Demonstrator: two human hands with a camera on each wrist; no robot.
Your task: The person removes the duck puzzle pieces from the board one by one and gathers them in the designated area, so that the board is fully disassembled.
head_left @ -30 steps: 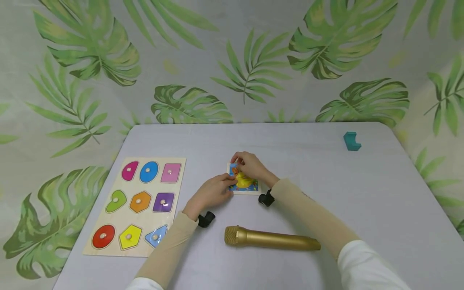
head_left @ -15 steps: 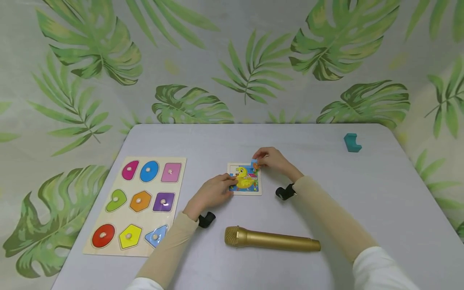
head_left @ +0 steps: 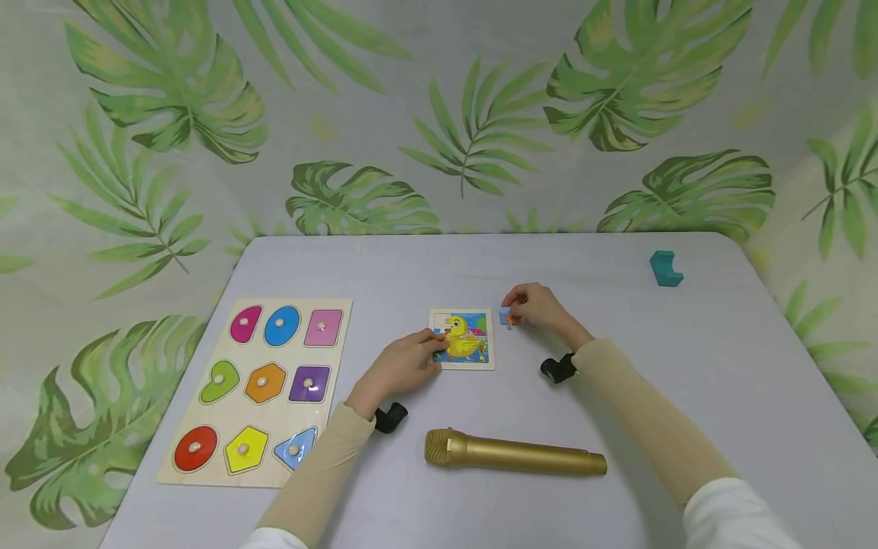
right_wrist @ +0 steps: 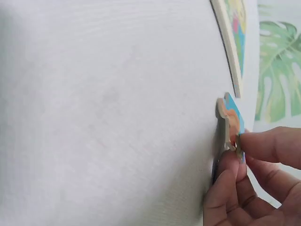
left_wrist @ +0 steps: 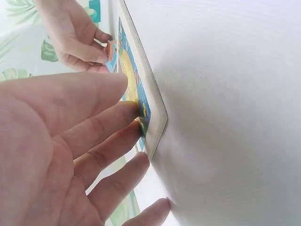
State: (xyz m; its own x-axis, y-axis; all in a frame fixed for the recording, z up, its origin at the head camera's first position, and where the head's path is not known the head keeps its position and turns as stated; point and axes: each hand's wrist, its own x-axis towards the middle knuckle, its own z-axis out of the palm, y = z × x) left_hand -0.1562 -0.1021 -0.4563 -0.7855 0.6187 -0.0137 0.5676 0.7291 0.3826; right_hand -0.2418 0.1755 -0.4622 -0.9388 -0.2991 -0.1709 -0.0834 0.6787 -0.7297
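A small square duck jigsaw puzzle (head_left: 472, 347) in a pale wooden frame lies mid-table. Its upper left corner is a bare pale gap. My left hand (head_left: 405, 364) rests at its left side, and in the left wrist view the nearly straight fingers (left_wrist: 106, 125) touch the picture and the frame's edge. To the right of the puzzle, my right hand (head_left: 542, 309) pinches a blue and orange puzzle piece (head_left: 507, 317) between thumb and fingers. The right wrist view has this piece (right_wrist: 232, 122) tilted close to the tabletop, apart from the frame.
At the left lies a wooden peg board (head_left: 257, 412) with several coloured shapes, partly under the left forearm. A gold microphone (head_left: 514, 452) lies nearer the front edge. Far right at the back stands a teal block (head_left: 665, 268) with a curved notch.
My right hand has lifted the piece from the puzzle's upper left and carried it right, past the frame, lowering it towards the table. The left hand stays in place.
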